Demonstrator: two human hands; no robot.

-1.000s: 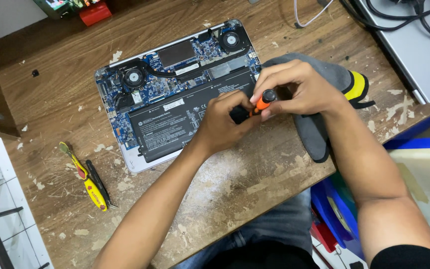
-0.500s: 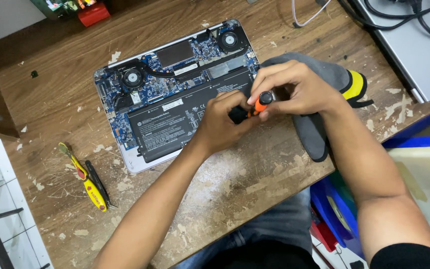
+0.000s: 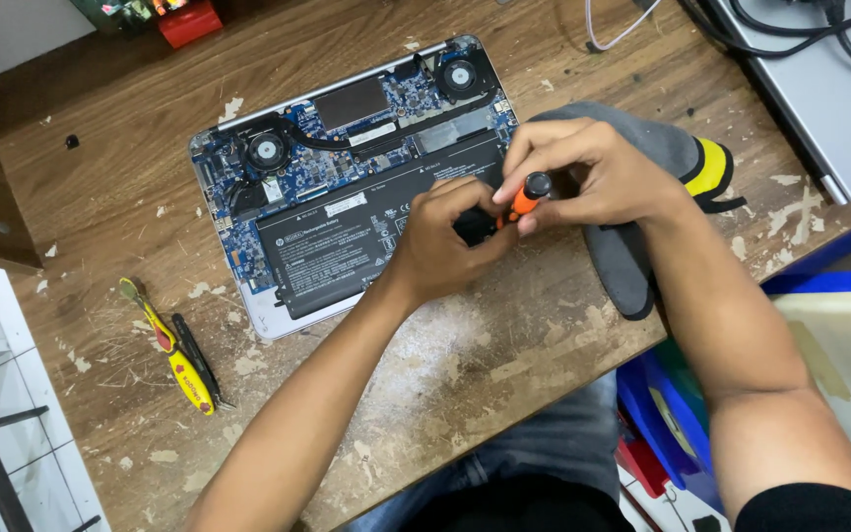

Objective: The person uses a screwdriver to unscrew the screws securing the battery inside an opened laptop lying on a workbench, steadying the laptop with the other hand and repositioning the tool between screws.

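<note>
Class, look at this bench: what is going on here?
A person is working on an opened laptop lying bottom-up on a worn wooden workbench, its battery, two fans and circuit board exposed. The right hand grips an orange-handled screwdriver by its top, tip down at the battery's right edge, while the left hand steadies it low down. A grey and yellow glove lies under the right wrist, and yellow-handled pliers lie off to the left.

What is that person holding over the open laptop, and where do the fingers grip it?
A small orange-and-black screwdriver. The right hand pinches its handle near the black cap; the left hand steadies the lower end over the opened laptop.
</note>
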